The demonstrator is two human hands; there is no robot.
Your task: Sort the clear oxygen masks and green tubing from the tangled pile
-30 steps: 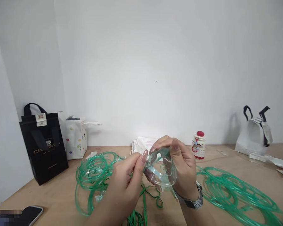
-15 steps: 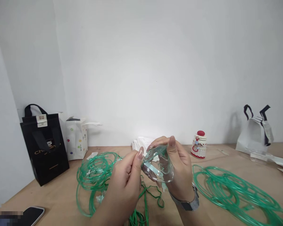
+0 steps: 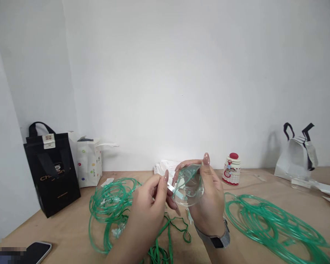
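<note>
A clear, green-tinted oxygen mask (image 3: pixel 191 183) is held up above the table, its open side partly facing me. My right hand (image 3: pixel 209 194) grips it from the right, thumb on the near rim and fingers behind. At the mask's left edge, my left hand (image 3: pixel 151 200) is closed, thumb and fingers pinching a thin silvery strip (image 3: pixel 174 189). The strip runs from those fingertips to the mask; whether its far end is attached is unclear. Below the hands lie green elastic straps (image 3: pixel 169 234) and a small pale connector (image 3: pixel 189 216), partly hidden by my right hand.
Coiled green tubing (image 3: pixel 110 201) lies at left, and another green coil (image 3: pixel 272 220) at right. Along the wall stand a black bag (image 3: pixel 55 183), a dotted white bag (image 3: pixel 89 165), white papers (image 3: pixel 165 168), a red-topped jar (image 3: pixel 232 170) and a clear bag (image 3: pixel 294 161). A phone (image 3: pixel 38 252) lies front left.
The mask has turned in my right hand, and its rim sits slightly farther right. My left fingertips have drawn a little away from its edge, exposing more of the silvery strip.
</note>
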